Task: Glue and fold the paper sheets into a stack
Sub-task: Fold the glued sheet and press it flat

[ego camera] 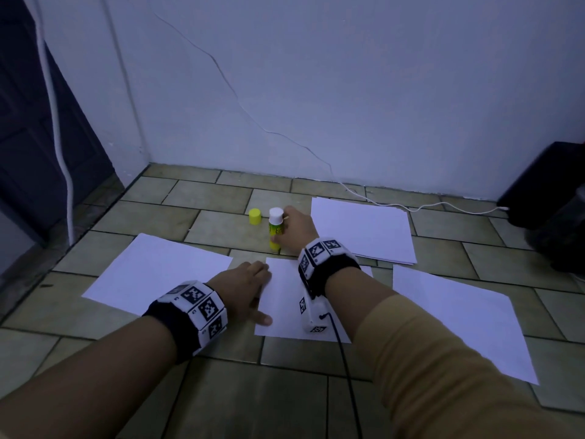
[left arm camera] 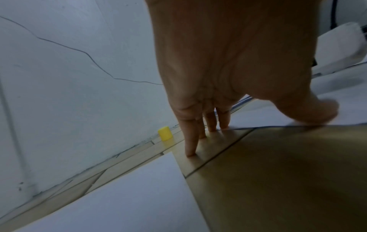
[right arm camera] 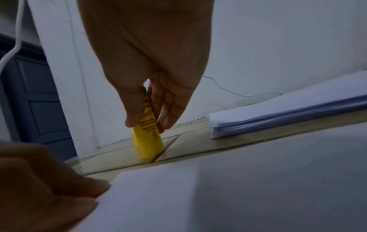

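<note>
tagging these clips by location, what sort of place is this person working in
Probably a room in a home, with the work done on the floor rather than at a desk. Paper sheets lie on the tiled floor, by a cracked painted wall and a dark panelled door.

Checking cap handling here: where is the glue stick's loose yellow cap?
In the head view the yellow cap stands on the tiled floor, just left of the upright glue stick the right hand grips.
</note>
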Demonstrator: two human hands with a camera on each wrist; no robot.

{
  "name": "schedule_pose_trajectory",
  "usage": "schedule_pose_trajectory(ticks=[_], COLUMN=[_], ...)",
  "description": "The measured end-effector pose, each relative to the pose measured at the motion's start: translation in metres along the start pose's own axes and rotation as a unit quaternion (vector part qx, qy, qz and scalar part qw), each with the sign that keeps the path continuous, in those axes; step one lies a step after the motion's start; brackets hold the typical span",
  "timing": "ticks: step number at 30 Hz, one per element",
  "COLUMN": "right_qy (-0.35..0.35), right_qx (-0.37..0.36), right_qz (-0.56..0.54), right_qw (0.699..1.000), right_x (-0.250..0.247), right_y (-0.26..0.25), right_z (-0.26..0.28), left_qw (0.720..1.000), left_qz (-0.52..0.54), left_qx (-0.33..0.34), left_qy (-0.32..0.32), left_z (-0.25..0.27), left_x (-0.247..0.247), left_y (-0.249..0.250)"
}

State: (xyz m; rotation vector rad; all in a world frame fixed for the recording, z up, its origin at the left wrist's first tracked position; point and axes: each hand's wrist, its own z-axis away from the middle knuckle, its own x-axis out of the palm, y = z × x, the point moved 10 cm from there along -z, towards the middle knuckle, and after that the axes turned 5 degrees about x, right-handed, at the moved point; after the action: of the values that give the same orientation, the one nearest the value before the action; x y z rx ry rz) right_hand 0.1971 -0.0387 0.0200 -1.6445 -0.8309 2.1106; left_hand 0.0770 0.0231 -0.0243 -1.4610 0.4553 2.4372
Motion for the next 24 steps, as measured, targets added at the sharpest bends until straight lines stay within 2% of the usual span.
schedule_pose_trajectory(ticks=[9, 14, 20, 22, 24], right_qy=[-0.001, -0.004, 0.054, 0.064, 0.047], right_qx=[-0.001, 0.047, 0.004, -0.002, 0.039], right_qz=[0.035, -0.033, -0.149, -0.144, -0.075], right_qw=[0.999, 0.998, 0.987, 0.988, 0.995], right_x=[0.004, -0.003, -0.054, -0.076, -0.091], right_y=[-0.009, 0.012, 0.029, 0.043, 0.073], right_z=[-0.004, 0.01, 0.057, 0.075, 0.087], left_qw=[1.0, 1.0, 1.0, 0.999, 0.999], left_qz=[0.025, 0.027, 0.019, 0.021, 0.019], left_qx=[-0.007, -0.005, -0.003, -0.002, -0.001], left_qy=[0.007, 0.011, -0.021, -0.033, -0.042], left_z=[0.002, 0.004, 0.003, 0.003, 0.003], left_x=[0.007, 0.009, 0.02, 0.023, 0.025], left_y=[-0.003, -0.002, -0.005, -0.004, -0.003])
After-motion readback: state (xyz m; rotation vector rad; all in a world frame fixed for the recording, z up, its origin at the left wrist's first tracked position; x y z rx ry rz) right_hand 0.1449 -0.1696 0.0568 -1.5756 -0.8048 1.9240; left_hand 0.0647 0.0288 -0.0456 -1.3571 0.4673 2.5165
